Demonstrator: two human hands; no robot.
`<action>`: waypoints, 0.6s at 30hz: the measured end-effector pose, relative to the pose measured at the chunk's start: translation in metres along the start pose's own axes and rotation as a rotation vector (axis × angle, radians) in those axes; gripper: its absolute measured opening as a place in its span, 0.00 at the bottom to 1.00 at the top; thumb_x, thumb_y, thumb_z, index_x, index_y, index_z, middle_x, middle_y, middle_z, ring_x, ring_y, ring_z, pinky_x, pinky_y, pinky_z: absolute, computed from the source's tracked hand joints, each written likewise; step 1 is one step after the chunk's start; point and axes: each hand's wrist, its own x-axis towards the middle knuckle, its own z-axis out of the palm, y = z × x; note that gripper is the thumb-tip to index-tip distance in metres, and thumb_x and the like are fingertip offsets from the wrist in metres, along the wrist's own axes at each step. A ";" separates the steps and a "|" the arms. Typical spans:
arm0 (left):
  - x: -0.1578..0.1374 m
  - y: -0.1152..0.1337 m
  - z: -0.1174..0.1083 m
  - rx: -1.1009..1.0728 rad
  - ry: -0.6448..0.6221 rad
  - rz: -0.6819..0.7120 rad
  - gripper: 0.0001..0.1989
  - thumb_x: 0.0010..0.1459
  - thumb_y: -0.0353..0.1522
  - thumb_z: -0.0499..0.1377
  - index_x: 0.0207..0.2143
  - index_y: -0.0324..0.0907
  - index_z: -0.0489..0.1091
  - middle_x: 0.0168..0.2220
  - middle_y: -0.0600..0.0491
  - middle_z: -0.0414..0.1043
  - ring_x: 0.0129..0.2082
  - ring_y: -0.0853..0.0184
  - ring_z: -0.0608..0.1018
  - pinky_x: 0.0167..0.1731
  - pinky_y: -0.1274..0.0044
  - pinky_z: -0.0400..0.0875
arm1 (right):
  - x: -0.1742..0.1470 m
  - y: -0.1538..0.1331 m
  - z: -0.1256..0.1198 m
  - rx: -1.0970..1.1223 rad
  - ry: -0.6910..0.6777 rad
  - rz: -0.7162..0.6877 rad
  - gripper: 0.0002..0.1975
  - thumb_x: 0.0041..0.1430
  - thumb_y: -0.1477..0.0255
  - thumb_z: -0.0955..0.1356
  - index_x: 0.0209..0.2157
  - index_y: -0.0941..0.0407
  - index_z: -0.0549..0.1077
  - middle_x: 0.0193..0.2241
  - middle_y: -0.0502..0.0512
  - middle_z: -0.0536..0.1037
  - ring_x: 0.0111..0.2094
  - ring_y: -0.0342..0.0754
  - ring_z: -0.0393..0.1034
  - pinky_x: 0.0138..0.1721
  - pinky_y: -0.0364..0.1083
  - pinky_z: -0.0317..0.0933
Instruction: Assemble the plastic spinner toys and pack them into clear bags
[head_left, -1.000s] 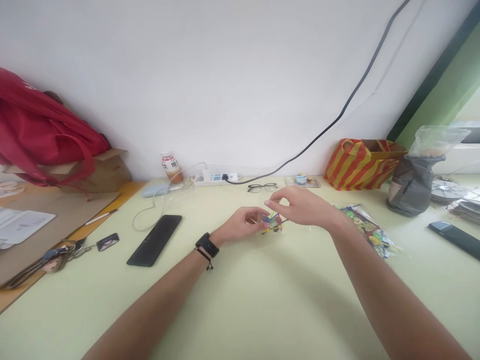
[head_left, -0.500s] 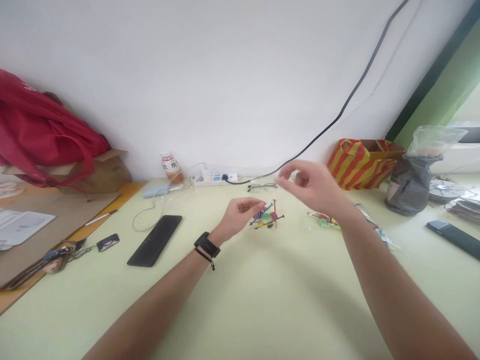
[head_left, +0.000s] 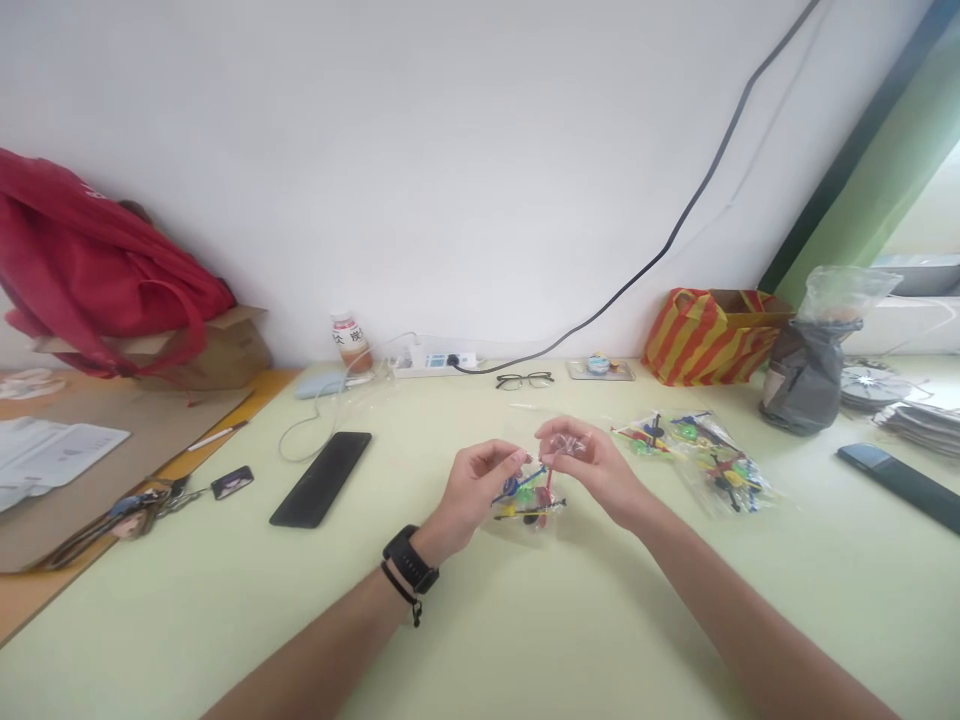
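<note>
A clear plastic bag point(head_left: 529, 500) of small coloured parts, blue, red, green, yellow and black, hangs just over the middle of the table. My left hand point(head_left: 480, 488) pinches its upper left edge between thumb and fingers. On the opposite side, my right hand point(head_left: 592, 470) grips the crumpled top of the same bag, with clear film bunched at its fingertips. Right of my hands lie more clear bags of similar parts point(head_left: 731, 475). Whether the held bag's mouth is parted cannot be made out.
Beyond my hands lie eyeglasses point(head_left: 525, 380), a power strip point(head_left: 435, 363) and a small clear case point(head_left: 600, 370). A black phone-like slab point(head_left: 321, 480) is to the left. At the back right stand a striped bag point(head_left: 712, 335) and a grey bag point(head_left: 804, 375).
My right hand has come down and left from the air above the table and taken hold of the bag's top. My left hand, still holding the bag, has shifted slightly nearer.
</note>
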 end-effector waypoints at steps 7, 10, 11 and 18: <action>-0.005 -0.008 0.001 0.006 0.054 0.002 0.14 0.58 0.42 0.69 0.33 0.40 0.80 0.32 0.52 0.77 0.31 0.68 0.74 0.35 0.77 0.70 | -0.004 0.009 0.001 0.042 0.050 0.018 0.09 0.51 0.74 0.70 0.37 0.53 0.72 0.28 0.47 0.69 0.31 0.45 0.64 0.34 0.45 0.60; -0.007 -0.010 0.002 0.006 0.084 -0.002 0.13 0.58 0.42 0.69 0.34 0.40 0.81 0.30 0.52 0.76 0.31 0.68 0.74 0.35 0.77 0.69 | -0.006 0.009 0.001 0.015 0.067 0.019 0.09 0.49 0.75 0.68 0.36 0.53 0.72 0.26 0.46 0.68 0.30 0.45 0.63 0.32 0.44 0.60; -0.008 -0.010 0.002 0.002 0.086 -0.003 0.13 0.57 0.42 0.70 0.34 0.40 0.81 0.31 0.52 0.76 0.32 0.67 0.74 0.36 0.77 0.70 | -0.006 0.009 0.001 0.007 0.054 0.010 0.09 0.49 0.75 0.68 0.36 0.53 0.73 0.26 0.46 0.68 0.30 0.45 0.63 0.32 0.45 0.60; -0.007 -0.006 -0.002 -0.114 0.016 -0.006 0.13 0.57 0.38 0.70 0.43 0.43 0.81 0.35 0.51 0.79 0.37 0.65 0.78 0.41 0.75 0.72 | -0.004 0.008 -0.002 -0.017 0.113 -0.002 0.11 0.58 0.63 0.74 0.37 0.55 0.77 0.30 0.51 0.76 0.33 0.47 0.70 0.37 0.47 0.65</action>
